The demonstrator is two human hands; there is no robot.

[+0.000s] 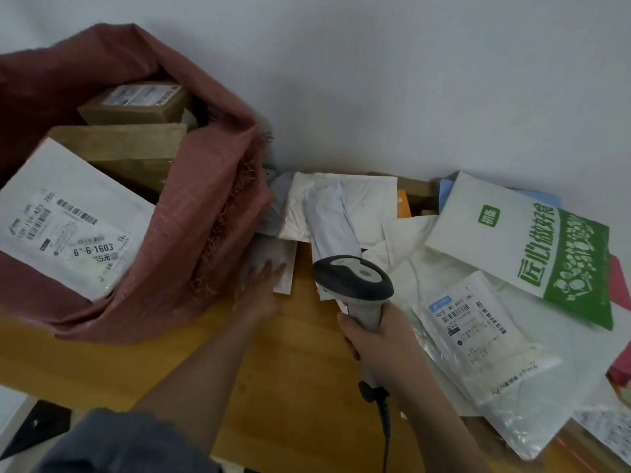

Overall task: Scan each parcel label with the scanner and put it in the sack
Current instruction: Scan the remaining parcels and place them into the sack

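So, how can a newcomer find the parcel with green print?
Start at the red sack on the left and cross the wooden table to the far right pile. The white parcel leans there, alone bearing a green band with characters.

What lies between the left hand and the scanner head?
In the head view, between the left hand and the scanner there is a strip of bare wooden table; the edge of a pale mailer lies under the fingertips.
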